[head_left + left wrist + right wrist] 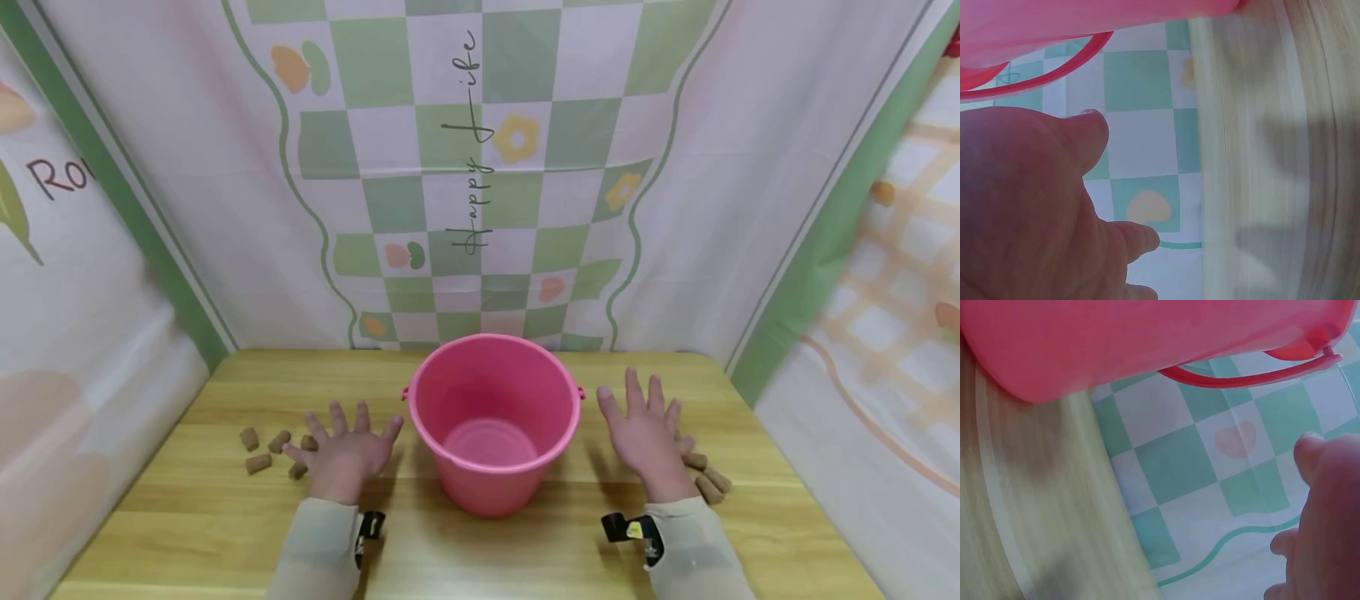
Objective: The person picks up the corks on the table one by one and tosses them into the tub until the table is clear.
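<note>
A pink bucket (495, 487) stands upright on the wooden table, its inside bare down to the bottom. To its left my left hand (345, 454) hovers palm down with spread fingers, holding nothing. On the bucket's other side my right hand (648, 437) is likewise spread, its thumb toward the rim. Several small brown cork-like cylinders (258, 464) lie beyond the left hand's little finger; more brown cylinders (708, 489) lie beside the right wrist, partly hidden by that hand. Both wrist views show the bucket's handle (1241, 381) hanging at its far side.
The light wooden table (187, 533) ends at a hanging cloth (517, 67) with green and white checks. Printed curtains (67, 350) close off the left and right sides. A black wrist camera (633, 533) is strapped to each sleeve.
</note>
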The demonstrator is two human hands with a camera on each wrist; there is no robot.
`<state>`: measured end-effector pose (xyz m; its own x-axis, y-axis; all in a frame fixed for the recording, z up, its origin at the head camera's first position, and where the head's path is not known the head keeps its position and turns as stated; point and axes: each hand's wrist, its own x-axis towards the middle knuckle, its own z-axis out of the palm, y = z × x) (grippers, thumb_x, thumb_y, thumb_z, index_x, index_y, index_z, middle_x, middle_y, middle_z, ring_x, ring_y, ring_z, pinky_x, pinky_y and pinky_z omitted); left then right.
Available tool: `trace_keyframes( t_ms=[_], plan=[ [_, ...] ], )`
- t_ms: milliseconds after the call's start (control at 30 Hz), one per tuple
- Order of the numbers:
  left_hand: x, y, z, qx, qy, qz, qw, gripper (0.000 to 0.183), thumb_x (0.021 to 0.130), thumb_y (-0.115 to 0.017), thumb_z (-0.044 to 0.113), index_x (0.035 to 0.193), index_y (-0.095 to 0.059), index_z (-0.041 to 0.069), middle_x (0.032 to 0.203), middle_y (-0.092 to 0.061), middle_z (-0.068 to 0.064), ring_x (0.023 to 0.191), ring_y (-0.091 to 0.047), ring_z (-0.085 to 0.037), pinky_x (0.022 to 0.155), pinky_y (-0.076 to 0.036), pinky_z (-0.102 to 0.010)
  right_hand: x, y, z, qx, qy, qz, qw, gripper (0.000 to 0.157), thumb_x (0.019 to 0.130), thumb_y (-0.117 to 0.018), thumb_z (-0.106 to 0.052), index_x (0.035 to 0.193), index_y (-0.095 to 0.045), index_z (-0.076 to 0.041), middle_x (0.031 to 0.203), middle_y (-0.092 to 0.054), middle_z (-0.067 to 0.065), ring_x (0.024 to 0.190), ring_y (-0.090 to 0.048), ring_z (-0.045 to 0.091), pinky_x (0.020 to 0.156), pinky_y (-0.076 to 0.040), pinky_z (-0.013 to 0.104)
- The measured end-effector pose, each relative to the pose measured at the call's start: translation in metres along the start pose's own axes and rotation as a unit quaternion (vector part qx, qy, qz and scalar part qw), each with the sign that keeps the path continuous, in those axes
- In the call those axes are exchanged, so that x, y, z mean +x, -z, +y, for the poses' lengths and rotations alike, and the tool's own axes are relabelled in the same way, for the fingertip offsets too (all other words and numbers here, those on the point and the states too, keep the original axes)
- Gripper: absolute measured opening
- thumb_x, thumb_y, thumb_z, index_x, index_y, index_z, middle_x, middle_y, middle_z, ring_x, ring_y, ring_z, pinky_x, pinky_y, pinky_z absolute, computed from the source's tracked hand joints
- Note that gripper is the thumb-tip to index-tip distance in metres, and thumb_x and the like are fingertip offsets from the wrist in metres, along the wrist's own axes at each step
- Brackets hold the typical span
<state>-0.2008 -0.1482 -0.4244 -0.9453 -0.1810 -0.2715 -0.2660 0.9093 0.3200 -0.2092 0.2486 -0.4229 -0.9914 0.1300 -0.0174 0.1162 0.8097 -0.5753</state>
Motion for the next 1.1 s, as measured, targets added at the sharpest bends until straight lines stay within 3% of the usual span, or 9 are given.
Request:
trace_keyframes(
  t_ms=[233,400,500,667,833,1100],
  plan=[
    [-0.001,0.001,0.000,-0.005,0.004,-0.001,1.0000,0.096,0.091,-0.013,0.080,0.160,-0.014,0.013,0.159,0.011,-0.027,0.134,0.025,-0.059,0.085,0.023,-0.081,0.001,0.004,-0.001,0.086,0.069,0.038,0.993,0.072,0.105,-0.015,-0.057,0.161,0.004,-0.016,0.161,0.015,0.024,0.138,0.015,0.059,0.090,0.003,0.087],
    [-0.002,0.001,-0.001,-0.011,0.013,-0.007,0.9998,0.102,0.086,-0.008,0.084,0.160,-0.011,0.015,0.159,0.014,-0.026,0.133,0.027,-0.059,0.082,0.024,-0.081,-0.003,0.012,-0.007,0.188,0.112,0.033,0.975,0.065,0.107,-0.021,-0.051,0.160,0.005,-0.024,0.163,0.016,0.014,0.146,0.015,0.041,0.103,0.003,0.077],
    [-0.001,0.001,-0.002,-0.011,0.013,-0.006,0.9998,0.102,0.085,-0.007,0.085,0.160,-0.011,0.015,0.159,0.014,-0.026,0.134,0.027,-0.059,0.082,0.024,-0.081,-0.005,0.013,-0.010,0.218,0.134,0.032,0.966,0.063,0.108,-0.025,-0.049,0.160,0.003,-0.029,0.164,0.015,0.008,0.147,0.014,0.036,0.105,0.005,0.075],
    [0.000,0.001,-0.001,-0.010,0.010,-0.004,0.9999,0.103,0.085,-0.007,0.085,0.160,-0.011,0.015,0.159,0.013,-0.026,0.133,0.027,-0.059,0.083,0.022,-0.082,-0.006,0.016,-0.014,0.222,0.176,0.036,0.958,0.064,0.107,-0.028,-0.048,0.161,0.001,-0.029,0.165,0.013,0.007,0.148,0.013,0.035,0.104,0.005,0.076],
    [-0.001,0.002,-0.001,-0.014,0.007,-0.002,0.9999,0.105,0.084,-0.007,0.086,0.160,-0.011,0.015,0.159,0.013,-0.026,0.133,0.027,-0.060,0.082,0.021,-0.083,-0.007,0.020,-0.021,0.222,0.198,0.018,0.955,0.074,0.102,-0.034,-0.059,0.161,0.001,-0.030,0.165,0.014,0.005,0.148,0.013,0.035,0.102,0.004,0.078],
    [-0.001,0.004,-0.002,-0.015,0.005,-0.003,0.9999,0.102,0.086,-0.010,0.085,0.160,-0.010,0.015,0.158,0.016,-0.026,0.131,0.029,-0.060,0.083,0.021,-0.083,-0.009,0.022,-0.029,0.227,0.218,-0.015,0.949,0.079,0.096,-0.044,-0.067,0.158,-0.003,-0.043,0.164,0.015,-0.002,0.147,0.013,0.037,0.097,0.002,0.083]
  ],
)
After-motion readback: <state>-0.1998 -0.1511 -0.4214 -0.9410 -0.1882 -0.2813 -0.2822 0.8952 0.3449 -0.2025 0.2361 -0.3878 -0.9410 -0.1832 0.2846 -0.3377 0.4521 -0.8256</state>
